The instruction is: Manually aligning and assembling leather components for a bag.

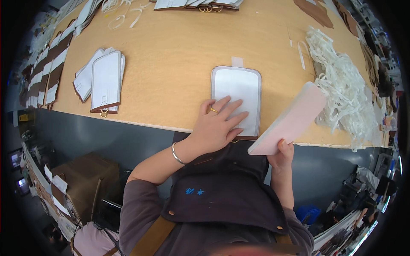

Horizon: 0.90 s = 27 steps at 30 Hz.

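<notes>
A white panel (236,83) with rounded top corners, a grey border and a brown lower strip lies flat at the near edge of the table. My left hand (217,123) rests on its lower part with the fingers spread and holds nothing. A small pale pink tab (237,62) sticks out past the panel's far edge. Off the table's near edge, to the right of the panel, my right hand (282,154) grips a long pale pink stack of sheets (290,121) by its lower end. The stack is tilted, its far end up and to the right.
Beside the stack's far end lies a big heap of white strips (341,85). Similar white panels (106,79) with gold rings are piled at left, and more panels (198,4) lie at the far edge. Brown pieces (315,13) sit far right. A brown box (87,183) stands below the table.
</notes>
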Tool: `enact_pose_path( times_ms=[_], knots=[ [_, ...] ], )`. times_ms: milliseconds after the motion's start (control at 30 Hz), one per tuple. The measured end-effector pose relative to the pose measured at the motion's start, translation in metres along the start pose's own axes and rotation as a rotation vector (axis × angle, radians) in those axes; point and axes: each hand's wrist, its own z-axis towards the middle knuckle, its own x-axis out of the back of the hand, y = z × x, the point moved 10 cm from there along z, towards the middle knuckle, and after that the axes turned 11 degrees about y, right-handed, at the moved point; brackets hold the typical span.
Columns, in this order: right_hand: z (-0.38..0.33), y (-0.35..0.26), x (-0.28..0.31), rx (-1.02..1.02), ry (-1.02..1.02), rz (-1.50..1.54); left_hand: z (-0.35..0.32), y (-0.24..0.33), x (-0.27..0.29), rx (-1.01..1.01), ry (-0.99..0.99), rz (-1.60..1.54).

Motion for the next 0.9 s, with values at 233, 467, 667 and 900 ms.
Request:
enact_pose_path(
  times_ms=[233,467,667,900],
  knots=[
    [-0.001,0.011,-0.033,-0.035,0.143,-0.196,0.001,-0.011,0.025,0.256,0.128,-0.582],
    [0.004,0.031,-0.072,-0.177,0.049,-0.245,-0.011,-0.023,0.022,0.425,0.381,-0.993],
    [0.01,0.004,-0.076,0.033,0.044,-0.298,-0.025,-0.037,0.03,0.555,0.51,-0.983],
    [0.011,0.004,-0.05,0.112,0.076,-0.61,-0.057,-0.042,0.011,0.786,0.261,-0.978]
  ],
)
